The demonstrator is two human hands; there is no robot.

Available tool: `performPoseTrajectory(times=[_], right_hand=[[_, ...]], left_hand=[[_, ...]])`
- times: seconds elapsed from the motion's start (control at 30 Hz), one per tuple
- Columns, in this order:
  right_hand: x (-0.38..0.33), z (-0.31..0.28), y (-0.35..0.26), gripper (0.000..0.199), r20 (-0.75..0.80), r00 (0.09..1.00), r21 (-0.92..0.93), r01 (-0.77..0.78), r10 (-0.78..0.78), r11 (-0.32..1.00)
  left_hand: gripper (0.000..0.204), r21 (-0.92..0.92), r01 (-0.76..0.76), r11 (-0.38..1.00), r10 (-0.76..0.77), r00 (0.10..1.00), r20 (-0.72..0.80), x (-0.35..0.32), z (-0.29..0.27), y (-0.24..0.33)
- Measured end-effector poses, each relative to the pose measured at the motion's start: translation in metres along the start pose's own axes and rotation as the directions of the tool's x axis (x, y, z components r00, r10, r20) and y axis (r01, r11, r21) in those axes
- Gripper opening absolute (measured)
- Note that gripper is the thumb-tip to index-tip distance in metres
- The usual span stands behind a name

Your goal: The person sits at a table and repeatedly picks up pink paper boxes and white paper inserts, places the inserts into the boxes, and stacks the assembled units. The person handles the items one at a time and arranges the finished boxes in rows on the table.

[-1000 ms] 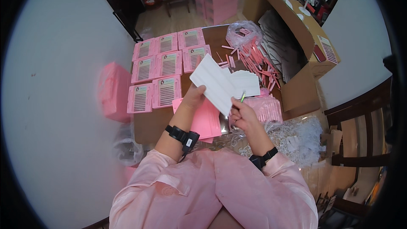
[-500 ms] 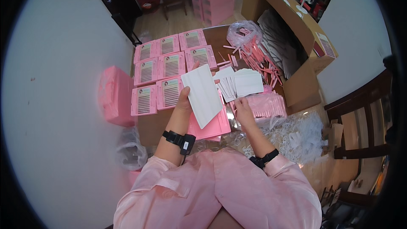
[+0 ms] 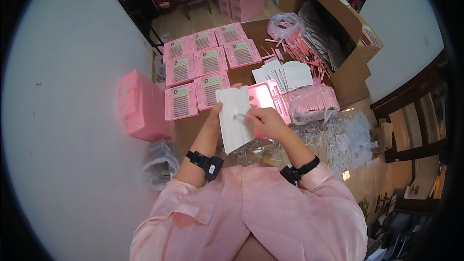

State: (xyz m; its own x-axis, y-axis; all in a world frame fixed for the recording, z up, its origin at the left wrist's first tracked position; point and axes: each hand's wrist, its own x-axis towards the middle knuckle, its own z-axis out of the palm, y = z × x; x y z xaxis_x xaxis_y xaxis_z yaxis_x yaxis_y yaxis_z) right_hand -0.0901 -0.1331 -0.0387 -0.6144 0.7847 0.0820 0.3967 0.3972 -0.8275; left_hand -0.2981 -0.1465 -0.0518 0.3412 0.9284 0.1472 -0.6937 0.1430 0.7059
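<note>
My left hand [image 3: 215,116] grips a flat white card [image 3: 233,133] by its left edge and holds it tilted above the table's near edge. Over the card's right side is my right hand [image 3: 266,121], fingers closed in a pinch. A small greyish thing [image 3: 239,116] shows at its fingertips against the card, too blurred to name. Behind the right hand lies a pink plastic tray [image 3: 285,108], partly covered by the hand and card. Farther back, several white cards [image 3: 297,75] are fanned out in a pile.
Several pink trays with rows of dark lash clusters [image 3: 210,63] stand in rows at left on the brown table. Pink sticks [image 3: 309,55] spill from a clear bag beside a large cardboard box [image 3: 355,77]. Bagged pink pieces [image 3: 316,101] lie right; shredded white scraps [image 3: 353,140] cover the floor.
My right hand has left the card pile and come over the white card, with a small greyish thing at its fingertips. The card has turned more upright and the pink tray shows farther right.
</note>
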Motion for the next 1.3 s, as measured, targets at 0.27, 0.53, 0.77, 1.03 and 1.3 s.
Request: performPoseTrajectory(times=[0.27, 0.53, 0.77, 1.03, 1.3], right_hand=[[-0.141, 0.002, 0.012, 0.032, 0.324, 0.773, -0.693, -0.198, 0.545, 0.693], [-0.034, 0.071, -0.092, 0.023, -0.29, 0.955, 0.163, -0.019, 0.067, 0.986], [-0.074, 0.097, -0.093, 0.025, -0.024, 0.992, 0.181, 0.125, -0.123, 0.976], [-0.177, 0.073, -0.048, 0.028, 0.248, 0.906, -0.648, -0.107, 0.343, 0.754], [-0.067, 0.093, -0.119, 0.026, -0.481, 0.874, -0.204, -0.041, -0.064, 0.978]], left_hand=[[0.109, -0.139, -0.073, 0.988, 0.064, 0.995, -0.07, -0.071, -0.006, 0.045], [0.113, 0.05, 0.065, 0.997, -0.068, 0.995, 0.074, -0.109, 0.014, 0.02], [0.108, -0.07, -0.022, 0.997, 0.022, 1.0, 0.003, -0.141, 0.007, 0.023], [0.102, -0.195, -0.145, 0.97, 0.17, 0.978, 0.121, -0.172, -0.001, 0.054], [0.111, -0.182, -0.021, 0.983, 0.049, 0.987, 0.15, -0.183, 0.033, 0.047]])
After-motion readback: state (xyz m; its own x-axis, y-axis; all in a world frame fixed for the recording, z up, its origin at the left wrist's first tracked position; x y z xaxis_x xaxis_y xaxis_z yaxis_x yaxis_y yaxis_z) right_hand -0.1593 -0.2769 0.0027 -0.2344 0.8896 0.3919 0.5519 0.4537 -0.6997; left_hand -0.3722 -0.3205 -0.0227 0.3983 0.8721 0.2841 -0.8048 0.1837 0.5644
